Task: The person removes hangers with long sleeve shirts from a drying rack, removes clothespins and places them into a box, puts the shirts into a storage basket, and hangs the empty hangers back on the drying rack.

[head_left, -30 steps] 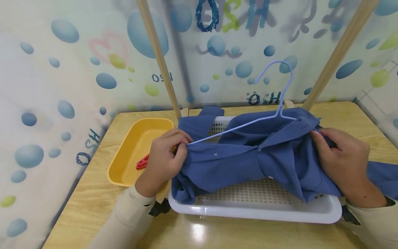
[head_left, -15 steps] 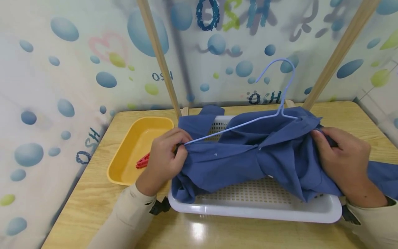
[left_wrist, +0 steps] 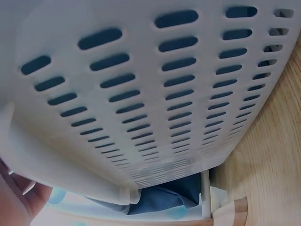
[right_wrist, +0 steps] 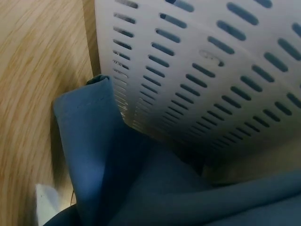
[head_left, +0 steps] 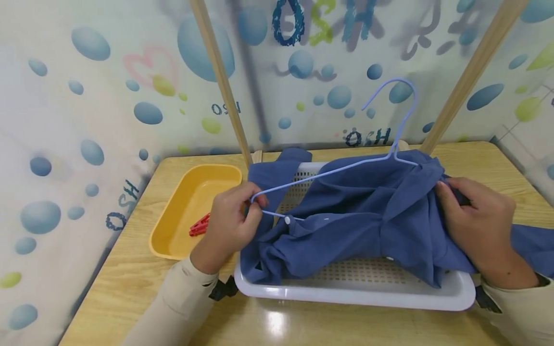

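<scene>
In the head view a light-blue wire hanger (head_left: 329,172) slants over a blue buttoned shirt (head_left: 346,240) bunched in a white basket. My left hand (head_left: 231,223) pinches the hanger's left corner, where bare wire shows above and below the fingers. The lower bar runs into the shirt beside a white button (head_left: 287,220). On the right, my right hand (head_left: 478,223) grips the shirt, thumb on top; the hanger's right end is hidden under the cloth there. The hook points up, bare. Part of my left hand (left_wrist: 19,202) shows in the left wrist view.
The white perforated basket (head_left: 355,295) sits on a wooden table (head_left: 130,283). To its left stands a yellow tray (head_left: 173,235) with red clothes pegs (head_left: 199,225). Two wooden poles (head_left: 220,77) rise behind, before a patterned backdrop. Shirt cloth (right_wrist: 94,141) hangs over the basket's right side.
The shirt's left front has dropped from my left fingers and slid right along the hanger, baring its left corner and lower bar. The hook has shifted slightly up and right. My right hand stays put.
</scene>
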Demonstrator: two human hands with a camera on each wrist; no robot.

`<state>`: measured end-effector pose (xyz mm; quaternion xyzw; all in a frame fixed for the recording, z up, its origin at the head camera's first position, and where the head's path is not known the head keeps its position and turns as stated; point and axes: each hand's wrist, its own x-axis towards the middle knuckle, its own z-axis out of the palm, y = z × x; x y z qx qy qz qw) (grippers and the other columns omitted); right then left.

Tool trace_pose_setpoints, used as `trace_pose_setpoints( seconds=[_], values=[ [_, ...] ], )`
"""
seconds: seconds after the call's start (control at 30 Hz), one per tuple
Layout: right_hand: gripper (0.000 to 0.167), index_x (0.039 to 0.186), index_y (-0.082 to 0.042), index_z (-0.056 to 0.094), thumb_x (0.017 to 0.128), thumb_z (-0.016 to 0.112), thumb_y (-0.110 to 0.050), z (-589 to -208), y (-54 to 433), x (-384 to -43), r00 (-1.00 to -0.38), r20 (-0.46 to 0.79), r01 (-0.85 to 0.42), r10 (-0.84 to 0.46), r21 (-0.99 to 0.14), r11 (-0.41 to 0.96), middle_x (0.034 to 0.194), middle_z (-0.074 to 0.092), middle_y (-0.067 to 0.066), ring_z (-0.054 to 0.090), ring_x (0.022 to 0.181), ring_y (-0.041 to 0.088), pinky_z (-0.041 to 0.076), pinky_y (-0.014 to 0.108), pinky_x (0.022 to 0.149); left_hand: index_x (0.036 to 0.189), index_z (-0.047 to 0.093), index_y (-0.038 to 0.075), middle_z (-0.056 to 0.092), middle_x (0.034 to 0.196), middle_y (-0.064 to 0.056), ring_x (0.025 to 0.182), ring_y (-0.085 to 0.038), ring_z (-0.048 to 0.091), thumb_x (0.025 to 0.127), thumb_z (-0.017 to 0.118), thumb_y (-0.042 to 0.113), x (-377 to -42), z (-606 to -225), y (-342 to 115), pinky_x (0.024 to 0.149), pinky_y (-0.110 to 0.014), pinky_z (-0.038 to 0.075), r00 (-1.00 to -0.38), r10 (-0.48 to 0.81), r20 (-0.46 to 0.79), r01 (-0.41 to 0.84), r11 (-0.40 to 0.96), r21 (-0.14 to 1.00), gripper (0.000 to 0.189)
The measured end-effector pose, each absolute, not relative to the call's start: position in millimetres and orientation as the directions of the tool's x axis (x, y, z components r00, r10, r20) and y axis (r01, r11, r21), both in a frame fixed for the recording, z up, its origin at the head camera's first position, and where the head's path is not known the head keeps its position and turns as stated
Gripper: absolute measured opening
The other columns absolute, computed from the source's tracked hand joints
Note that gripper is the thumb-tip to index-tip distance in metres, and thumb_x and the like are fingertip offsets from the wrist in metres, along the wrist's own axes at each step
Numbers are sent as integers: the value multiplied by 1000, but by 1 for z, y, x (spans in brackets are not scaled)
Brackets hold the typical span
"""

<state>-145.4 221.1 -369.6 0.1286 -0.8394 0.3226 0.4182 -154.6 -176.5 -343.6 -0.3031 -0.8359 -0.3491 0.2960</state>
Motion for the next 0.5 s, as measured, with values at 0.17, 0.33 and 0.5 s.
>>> trace_pose_setpoints(
  seconds=[0.17,0.33,0.5],
  values=[
    [28,88,14,70,94,64,-13,-368,222,-144,-628,777,-487,35,-428,762,82,67,34,41,92,-34,31,-3,84,75,62,11,60,66,-1,53,-16,48,87,48,8,-155,-346,-176,49,-22,40,-632,310,710,719,577,387,18],
    [28,88,14,70,94,64,-13,-370,222,-144,-642,767,-489,15,-424,762,83,67,34,40,93,-34,31,-3,86,75,62,11,59,64,1,54,-10,48,89,51,11,-155,-347,-175,49,-22,40,-612,364,702,752,542,375,18],
    [22,88,10,72,90,69,-12,-373,220,-146,-597,801,-510,45,-422,750,83,69,31,44,94,-31,32,-3,89,77,61,12,54,61,3,53,-6,46,101,50,23,-155,-348,-173,49,-17,37,-596,416,687,785,482,389,29]
  ],
)
